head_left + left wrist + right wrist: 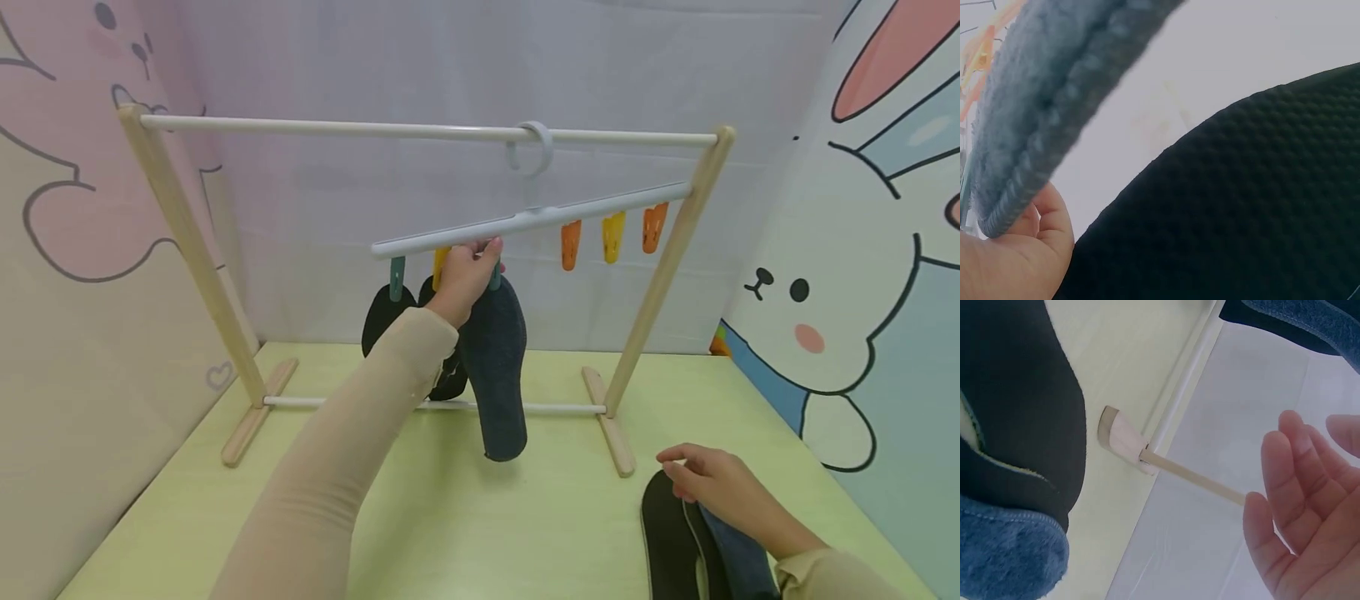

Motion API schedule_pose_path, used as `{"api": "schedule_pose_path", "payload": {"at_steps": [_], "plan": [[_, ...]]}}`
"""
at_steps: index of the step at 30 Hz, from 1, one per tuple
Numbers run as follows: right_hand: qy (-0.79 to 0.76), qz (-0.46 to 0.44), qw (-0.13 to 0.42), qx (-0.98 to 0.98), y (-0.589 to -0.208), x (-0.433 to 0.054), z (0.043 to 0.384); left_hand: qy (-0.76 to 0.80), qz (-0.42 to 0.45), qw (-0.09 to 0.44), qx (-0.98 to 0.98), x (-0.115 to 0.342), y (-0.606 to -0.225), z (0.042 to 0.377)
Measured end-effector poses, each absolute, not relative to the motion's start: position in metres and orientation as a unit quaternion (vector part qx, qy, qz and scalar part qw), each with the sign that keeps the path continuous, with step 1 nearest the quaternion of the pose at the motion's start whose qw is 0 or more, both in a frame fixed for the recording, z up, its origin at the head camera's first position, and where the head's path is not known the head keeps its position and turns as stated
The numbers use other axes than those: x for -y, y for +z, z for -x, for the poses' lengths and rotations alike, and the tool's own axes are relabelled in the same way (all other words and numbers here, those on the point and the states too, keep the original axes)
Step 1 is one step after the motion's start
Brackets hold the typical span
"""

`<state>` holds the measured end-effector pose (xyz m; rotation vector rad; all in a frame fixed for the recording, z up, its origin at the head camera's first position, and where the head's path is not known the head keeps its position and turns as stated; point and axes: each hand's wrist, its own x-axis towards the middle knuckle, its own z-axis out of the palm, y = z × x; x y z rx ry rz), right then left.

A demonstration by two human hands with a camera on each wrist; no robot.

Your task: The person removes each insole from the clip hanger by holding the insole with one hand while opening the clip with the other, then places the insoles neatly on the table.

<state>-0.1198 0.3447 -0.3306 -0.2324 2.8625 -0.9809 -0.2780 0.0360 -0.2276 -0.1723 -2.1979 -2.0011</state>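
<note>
A white hanger (528,218) with a row of clips hangs by its hook, tilted down at the left. My left hand (467,279) is under its lower half, gripping the top end of a dark blue fuzzy insole (497,375). A green clip (494,277) sits at that end, partly hidden by my fingers. Left of the hand hang black insoles (384,317), beneath a green clip (397,279) and a yellow clip (439,267). My right hand (720,483), fingers loosely bent and holding nothing, hovers over a pair of black-and-blue insoles (667,533) on the table.
The hanger's hook (546,150) goes over the top bar (337,127) of a wooden-legged rack. Two orange clips (571,246) and a yellow clip (612,237) hang on the hanger's right half. The rack's right foot (611,429) stands near my right hand on the pale table (570,533).
</note>
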Motion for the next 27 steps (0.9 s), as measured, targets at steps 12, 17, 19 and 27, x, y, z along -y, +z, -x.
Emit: {"api": "schedule_pose_path", "payload": {"at_steps": [12,17,19,27], "plan": [[-0.347,0.120,0.035,-0.930,-0.332,-0.309,0.142,-0.658,0.077,0.066,0.746,-0.031,-0.231,0.285],[-0.355,0.146,0.014,-0.923,-0.326,-0.281,0.159,-0.655,0.091,0.062,0.747,-0.029,-0.231,0.284],[-0.363,0.153,0.012,-0.919,-0.323,-0.271,0.163,-0.654,0.093,0.059,0.748,-0.028,-0.231,0.284],[-0.366,0.146,0.027,-0.919,-0.315,-0.253,0.170,-0.653,0.088,0.058,0.750,-0.027,-0.232,0.285]]}}
